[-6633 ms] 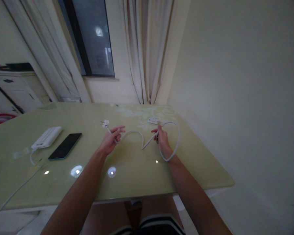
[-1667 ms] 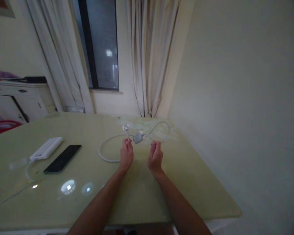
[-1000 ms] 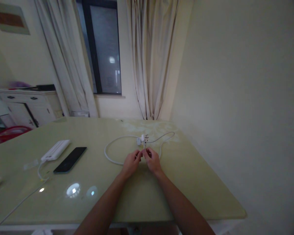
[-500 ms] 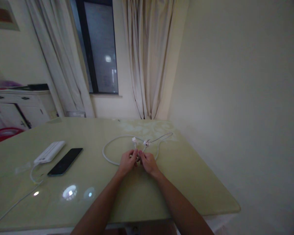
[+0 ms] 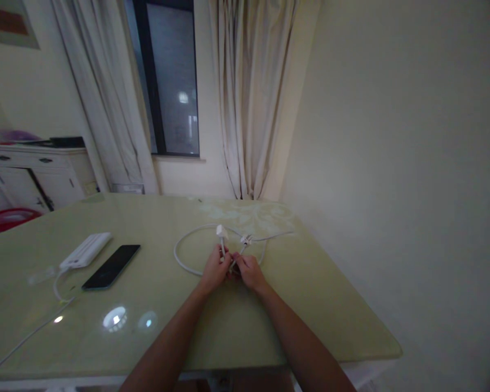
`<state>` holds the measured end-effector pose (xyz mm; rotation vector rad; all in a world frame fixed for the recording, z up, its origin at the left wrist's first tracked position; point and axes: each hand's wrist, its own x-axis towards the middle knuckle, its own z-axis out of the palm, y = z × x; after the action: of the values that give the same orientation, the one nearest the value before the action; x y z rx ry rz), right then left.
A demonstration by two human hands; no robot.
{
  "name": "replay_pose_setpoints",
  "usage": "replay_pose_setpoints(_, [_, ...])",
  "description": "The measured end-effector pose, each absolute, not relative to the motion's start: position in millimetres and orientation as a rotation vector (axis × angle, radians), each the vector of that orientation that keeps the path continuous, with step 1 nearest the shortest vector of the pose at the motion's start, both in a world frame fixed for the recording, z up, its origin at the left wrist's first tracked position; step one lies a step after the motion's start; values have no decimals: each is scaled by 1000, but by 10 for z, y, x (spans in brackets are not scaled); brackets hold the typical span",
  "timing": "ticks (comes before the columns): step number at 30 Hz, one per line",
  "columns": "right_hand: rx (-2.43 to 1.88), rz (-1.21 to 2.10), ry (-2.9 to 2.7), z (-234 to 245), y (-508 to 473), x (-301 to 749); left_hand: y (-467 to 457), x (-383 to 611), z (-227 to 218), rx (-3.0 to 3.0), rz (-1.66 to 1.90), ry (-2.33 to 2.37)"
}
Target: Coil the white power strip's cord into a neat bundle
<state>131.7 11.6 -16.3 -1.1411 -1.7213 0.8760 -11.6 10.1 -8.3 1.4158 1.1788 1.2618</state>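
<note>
A white power cord (image 5: pixel 178 246) lies in a wide loop on the table, its ends meeting at my hands. My left hand (image 5: pixel 216 268) is closed on the cord just below a white block-shaped connector (image 5: pixel 221 232), which points up and away. Close beside it, my right hand (image 5: pixel 249 270) pinches the cord below a white plug (image 5: pixel 246 239) with metal prongs. The two hands nearly touch, and the stretch of cord between the fingers is partly hidden.
On the left of the pale green table (image 5: pixel 310 305) lie a black phone (image 5: pixel 112 267) and a white power bank (image 5: pixel 86 250) with a white cable (image 5: pixel 28 338). A wall (image 5: pixel 392 163) runs along the right. Behind stand curtains (image 5: pixel 253 98) and a white cabinet (image 5: pixel 57 174).
The block-shaped connector stands a little higher and further left above my left hand. The thin far-right cord loop now looks flatter and straighter. The view has shifted slightly.
</note>
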Motion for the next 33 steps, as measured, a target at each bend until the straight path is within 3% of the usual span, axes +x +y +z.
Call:
replay_pose_setpoints(8, [-1059, 1113, -1599, -191, 151, 1342, 22, -189, 92, 1317, 1178, 923])
replay_pose_setpoints(16, [-1131, 977, -1608, -231, 208, 1370, 7, -294, 82, 1304, 1049, 704])
replay_pose_setpoints(33, [-1143, 923, -1646, -197, 146, 1360, 84, -236, -60, 1397, 1095, 769])
